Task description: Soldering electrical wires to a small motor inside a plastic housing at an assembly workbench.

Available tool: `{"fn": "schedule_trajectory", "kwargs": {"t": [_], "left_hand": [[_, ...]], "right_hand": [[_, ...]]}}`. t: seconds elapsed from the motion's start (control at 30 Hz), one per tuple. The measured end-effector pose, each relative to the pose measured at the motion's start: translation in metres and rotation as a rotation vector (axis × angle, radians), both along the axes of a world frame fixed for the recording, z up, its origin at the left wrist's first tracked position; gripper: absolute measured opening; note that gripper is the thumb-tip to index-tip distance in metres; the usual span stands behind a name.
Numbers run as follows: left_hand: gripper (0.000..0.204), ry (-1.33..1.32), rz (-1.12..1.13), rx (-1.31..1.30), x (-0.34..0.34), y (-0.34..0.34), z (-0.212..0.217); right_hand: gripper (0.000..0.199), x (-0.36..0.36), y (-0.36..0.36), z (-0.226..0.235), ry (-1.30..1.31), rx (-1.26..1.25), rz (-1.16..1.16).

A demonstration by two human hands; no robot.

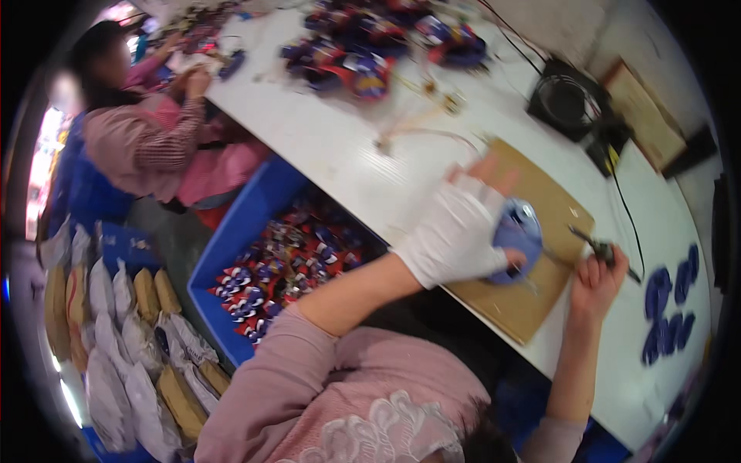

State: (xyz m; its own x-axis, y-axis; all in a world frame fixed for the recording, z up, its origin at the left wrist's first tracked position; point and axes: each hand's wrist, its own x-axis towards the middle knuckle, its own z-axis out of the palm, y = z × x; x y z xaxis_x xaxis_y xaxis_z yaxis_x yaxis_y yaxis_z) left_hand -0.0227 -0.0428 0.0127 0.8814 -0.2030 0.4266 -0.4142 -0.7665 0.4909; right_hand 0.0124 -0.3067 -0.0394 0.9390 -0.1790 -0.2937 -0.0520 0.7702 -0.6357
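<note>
My left hand (455, 224), in a white fingerless glove, holds a rounded blue plastic shell (519, 235). Its thumb presses the near side of the shell, and its fingers reach past the far side, blurred. The shell rests over a brown cardboard sheet (505, 312) at the table's edge. My right hand (596, 278) is closed around a dark, pen-shaped tool (602, 251), held just right of the cardboard. The tool's slim end points toward the shell, and a black cord runs down to near its other end. A thin lead shows between the shell and my right hand.
Dark blue parts (668, 309) lie at the right. Red and blue pieces (363, 54) are heaped at the back, near thin wires and a black fan (567, 100). A blue bin (224, 266) of similar pieces stands below the table, and another person (147, 139) sits beyond it.
</note>
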Motion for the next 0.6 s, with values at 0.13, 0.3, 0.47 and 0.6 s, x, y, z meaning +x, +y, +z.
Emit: {"fn": "schedule_trajectory", "kwargs": {"t": [0.13, 0.3, 0.47, 0.6], "left_hand": [[0.088, 0.032, -0.024, 0.159, -0.013, -0.012, -0.005], [0.075, 0.149, -0.05, 0.004, -0.008, -0.004, 0.009], [0.034, 0.028, 0.163, -0.641, 0.012, 0.037, -0.007], [0.021, -0.03, 0.408, -0.489, 0.03, 0.086, -0.04]], "right_hand": [[0.016, 0.001, -0.01, -0.004, -0.108, 0.011, 0.074], [0.016, 0.001, -0.002, 0.002, -0.117, -0.048, 0.02], [0.015, 0.004, -0.005, 0.002, -0.09, -0.006, 0.034], [0.015, 0.003, -0.008, 0.001, -0.083, 0.021, 0.045]]}}
